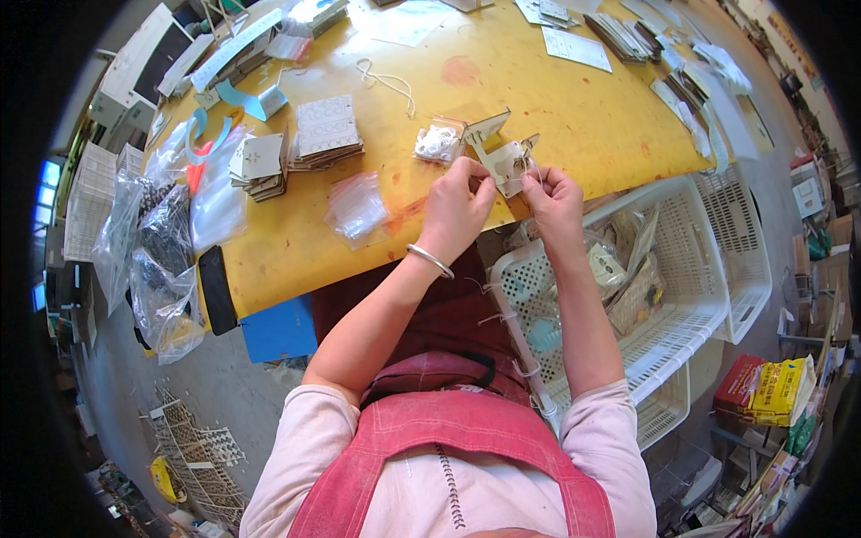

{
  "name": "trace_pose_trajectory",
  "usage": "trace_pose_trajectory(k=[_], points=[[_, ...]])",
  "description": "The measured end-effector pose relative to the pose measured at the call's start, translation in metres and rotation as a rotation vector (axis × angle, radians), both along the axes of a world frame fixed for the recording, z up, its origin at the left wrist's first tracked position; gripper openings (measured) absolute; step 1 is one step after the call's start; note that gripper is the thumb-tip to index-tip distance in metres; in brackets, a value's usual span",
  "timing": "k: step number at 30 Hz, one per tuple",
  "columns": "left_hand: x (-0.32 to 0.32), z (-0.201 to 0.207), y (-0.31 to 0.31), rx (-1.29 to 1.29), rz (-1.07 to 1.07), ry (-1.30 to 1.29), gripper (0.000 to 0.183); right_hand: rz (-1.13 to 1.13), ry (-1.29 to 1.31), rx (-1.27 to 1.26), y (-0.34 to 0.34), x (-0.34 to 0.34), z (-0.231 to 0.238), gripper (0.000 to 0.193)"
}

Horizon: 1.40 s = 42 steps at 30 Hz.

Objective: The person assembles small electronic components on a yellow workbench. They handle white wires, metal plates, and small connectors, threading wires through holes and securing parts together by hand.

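Note:
Over the front edge of the yellow table, a small assembly of pale flat panels (499, 165) is held between my two hands, with one panel standing up from it at an angle. My left hand (459, 204) pinches its left lower side, thumb against fingers. On the other side, my right hand (556, 204) is closed on its right edge, where a small part too fine to make out sits by the fingertips. Just left of the assembly lies a clear bag of white pieces (438, 143). Nearer the front edge is a small stack of empty clear zip bags (356, 208).
Stacks of cut panels (326, 125) and pale boards (258, 163) stand on the yellow table (296, 251). A white cord loop (387, 82) lies farther back. Below the table's right edge, a white plastic basket (668, 345) holds panels and bags. Plastic bags (167, 296) hang at the left.

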<state>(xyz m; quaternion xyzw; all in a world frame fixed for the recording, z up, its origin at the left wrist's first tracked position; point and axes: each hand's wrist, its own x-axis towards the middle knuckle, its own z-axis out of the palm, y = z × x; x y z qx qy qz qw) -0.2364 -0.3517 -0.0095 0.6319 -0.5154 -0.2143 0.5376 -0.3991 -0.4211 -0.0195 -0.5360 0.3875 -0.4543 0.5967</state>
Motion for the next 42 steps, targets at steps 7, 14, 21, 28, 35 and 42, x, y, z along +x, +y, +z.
trace_pose_trajectory(k=[7, 14, 21, 28, 35, 42], points=[[0.017, 0.028, -0.015, 0.419, -0.076, 0.453, 0.035, -0.002, 0.172, -0.146, -0.001, 0.001, 0.009, 0.011], [0.025, 0.026, -0.023, 0.493, -0.118, 0.575, 0.031, -0.02, 0.234, -0.175, 0.0, 0.006, 0.014, 0.009], [0.009, 0.002, -0.009, 0.039, 0.0, 0.343, 0.023, -0.008, -0.053, -0.02, -0.001, 0.007, 0.007, 0.009], [-0.013, 0.008, -0.006, 0.055, -0.124, 0.206, 0.029, 0.094, -0.104, 0.205, 0.009, 0.0, 0.031, 0.01], [-0.016, 0.009, -0.007, 0.152, -0.157, 0.518, 0.02, 0.108, -0.098, 0.212, 0.014, 0.003, 0.034, 0.009], [-0.014, 0.014, -0.001, 0.215, -0.179, 0.625, 0.015, 0.108, -0.097, 0.194, 0.014, 0.006, 0.028, 0.01]])
